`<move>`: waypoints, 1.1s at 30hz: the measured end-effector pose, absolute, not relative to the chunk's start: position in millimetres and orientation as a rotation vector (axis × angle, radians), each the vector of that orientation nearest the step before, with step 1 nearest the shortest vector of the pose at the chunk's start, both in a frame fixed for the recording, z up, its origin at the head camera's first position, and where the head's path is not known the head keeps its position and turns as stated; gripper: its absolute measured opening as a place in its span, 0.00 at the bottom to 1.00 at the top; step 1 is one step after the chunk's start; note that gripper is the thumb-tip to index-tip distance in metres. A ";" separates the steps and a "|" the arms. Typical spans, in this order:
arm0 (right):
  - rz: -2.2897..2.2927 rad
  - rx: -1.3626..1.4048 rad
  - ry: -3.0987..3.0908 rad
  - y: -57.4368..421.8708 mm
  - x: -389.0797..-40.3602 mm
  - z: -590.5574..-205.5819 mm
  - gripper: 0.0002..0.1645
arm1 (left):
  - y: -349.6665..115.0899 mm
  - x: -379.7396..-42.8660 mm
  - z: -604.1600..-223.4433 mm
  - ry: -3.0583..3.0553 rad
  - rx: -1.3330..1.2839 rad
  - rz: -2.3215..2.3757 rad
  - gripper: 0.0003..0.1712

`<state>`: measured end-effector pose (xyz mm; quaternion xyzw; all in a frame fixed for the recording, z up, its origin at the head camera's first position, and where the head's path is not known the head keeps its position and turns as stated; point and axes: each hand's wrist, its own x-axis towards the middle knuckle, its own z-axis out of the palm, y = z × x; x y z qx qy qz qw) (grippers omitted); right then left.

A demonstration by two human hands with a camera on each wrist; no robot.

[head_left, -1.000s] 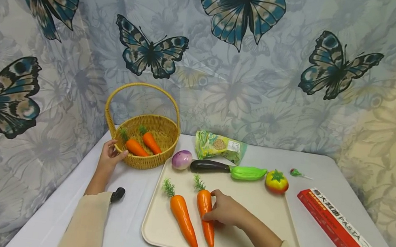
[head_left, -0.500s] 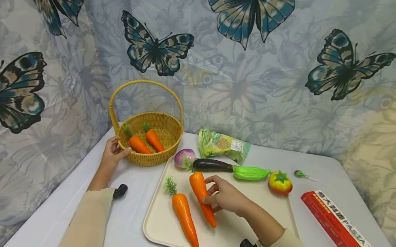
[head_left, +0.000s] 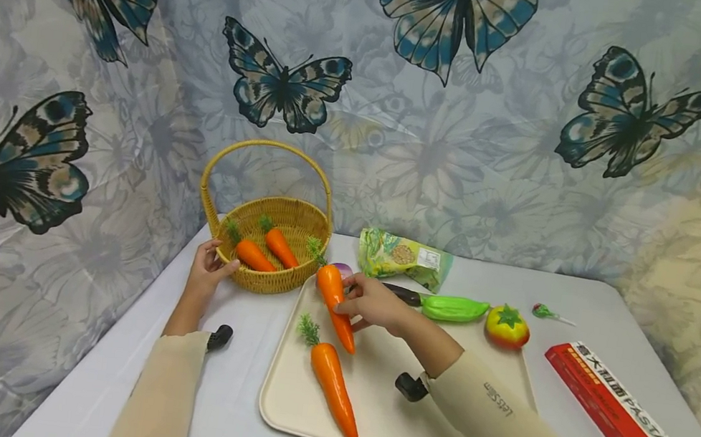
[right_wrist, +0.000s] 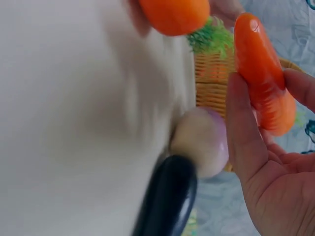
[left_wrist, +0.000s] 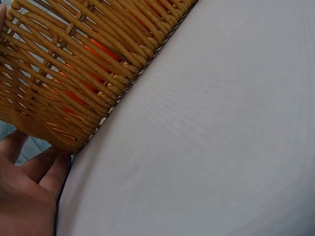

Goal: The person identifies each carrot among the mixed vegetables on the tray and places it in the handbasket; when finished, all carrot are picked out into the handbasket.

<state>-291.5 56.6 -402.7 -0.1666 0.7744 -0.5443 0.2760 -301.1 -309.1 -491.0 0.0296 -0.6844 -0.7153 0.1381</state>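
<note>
Right hand [head_left: 373, 304]: the held carrot [head_left: 331, 287] is pinched between thumb and fingers, over the far left part of the tray [head_left: 297, 400]. A lift off the tray is judged likely; no gap beneath is plainly seen. To the left of this hand, the basket [head_left: 268, 283] is held at its side by the fingers and thumb of the left hand [head_left: 206, 274].

Progress, judged from the present lay: four carrots counted. Two are already inside the basket, left of and beyond the right hand: the near basket carrot [head_left: 255, 257] and the far basket carrot [head_left: 282, 248]. The third is in the grip, not yet inside. The tray carrot [head_left: 334, 390] is left untouched, on the near side of the right hand. About half is judged done. The eggplant [right_wrist: 170, 196] and green vegetable [head_left: 453, 308] lie untouched, just beyond the right hand and wrist.

Axis: the held carrot is aimed leafy end away and leftward, past the fingertips; its greens overlap the basket's rim in the head view, contact not determinable. The tip is pointed back toward the person, slightly rightward, below the fingers. Its long axis is set roughly parallel to the tray carrot's.
</note>
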 end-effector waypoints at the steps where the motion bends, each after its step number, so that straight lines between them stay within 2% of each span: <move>1: -1.452 -0.451 2.086 52.2 -295.8 -401.5 0.31 | -308.2 -300.0 -488.9 -1.977 0.085 -2.081 0.41; 22: -1.512 -0.490 2.043 -60.9 -375.2 -371.8 0.34 | -321.6 -302.7 -489.9 -1.978 0.035 -2.027 0.40; 33: -1.671 -0.525 2.055 -85.5 -402.8 -380.0 0.34 | -309.7 -295.4 -478.3 -1.969 0.021 -2.113 0.41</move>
